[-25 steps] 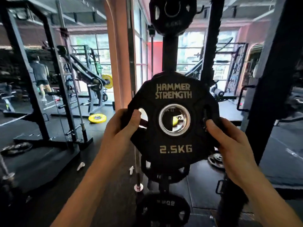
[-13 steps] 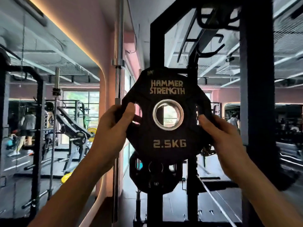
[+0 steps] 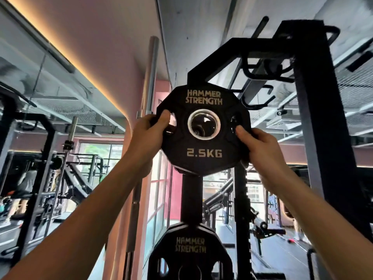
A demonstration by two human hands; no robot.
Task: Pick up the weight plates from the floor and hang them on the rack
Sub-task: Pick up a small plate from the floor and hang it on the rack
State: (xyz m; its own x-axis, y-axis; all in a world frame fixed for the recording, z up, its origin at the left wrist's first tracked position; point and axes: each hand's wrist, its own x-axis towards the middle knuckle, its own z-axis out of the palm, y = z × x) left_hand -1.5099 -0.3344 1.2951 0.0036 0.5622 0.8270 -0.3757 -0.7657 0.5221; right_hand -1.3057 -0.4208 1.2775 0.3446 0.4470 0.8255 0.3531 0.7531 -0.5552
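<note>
A gym with a pink wall; the black rack [image 3: 191, 190] upright rises ahead. Left hand [image 3: 148, 132] and right hand [image 3: 262, 146] each grip an edge of the 2.5 kg weight plate [image 3: 203, 152], held high before the upright, above a hung plate [image 3: 185, 253]. Hanging step: next, I judge, line its centre hole with the peg and slide on.

upright barbell [image 3: 149, 77], glowing ceiling strip [image 3: 66, 53], windows [image 3: 99, 156]

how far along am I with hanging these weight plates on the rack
Done: one Hammer Strength plate already hangs low on the rack upright. In hand: left hand and right hand grip the 2.5KG plate, raised before the upright. Left: hanging it; floor out of view.
</note>
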